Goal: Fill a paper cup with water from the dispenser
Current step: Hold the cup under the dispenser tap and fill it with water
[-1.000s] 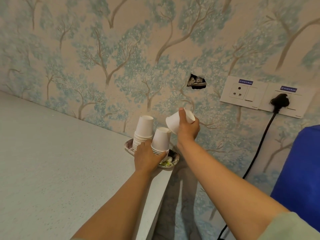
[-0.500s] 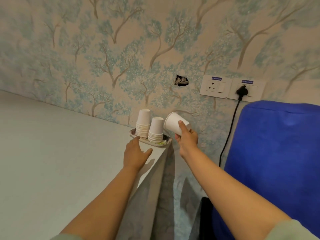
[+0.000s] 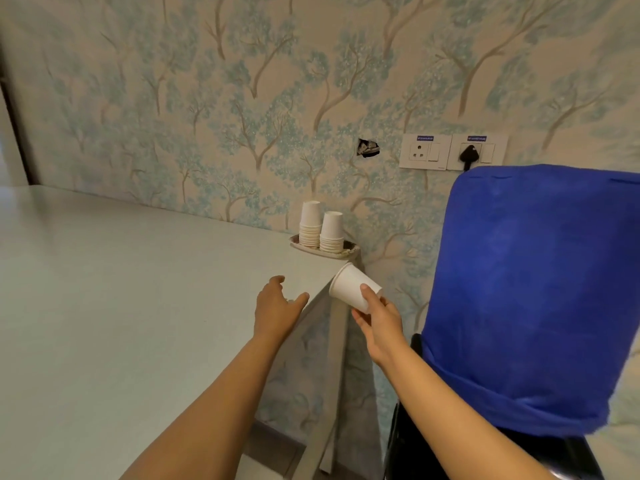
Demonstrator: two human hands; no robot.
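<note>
My right hand (image 3: 379, 320) grips a single white paper cup (image 3: 349, 286), tilted with its mouth facing up and left, just off the table's right edge. My left hand (image 3: 277, 308) hovers open over the pale table (image 3: 138, 289) near that edge, holding nothing. Two stacks of upside-down paper cups (image 3: 320, 228) stand on a small plate (image 3: 348, 252) at the table's far right corner by the wall. To the right stands the water dispenser, its bottle wrapped in a blue cover (image 3: 533, 289); the black body (image 3: 415, 441) shows below. No tap is visible.
Patterned wallpaper fills the wall behind. Two white wall sockets (image 3: 452, 152) sit above the dispenser, with a black plug in the right one. A small hole in the wall (image 3: 367, 147) lies left of them. A narrow gap separates table and dispenser.
I have drawn back from the cup stacks. My right hand has carried the cup down and toward me, and my left hand has let go of the stack and pulled back over the table.
</note>
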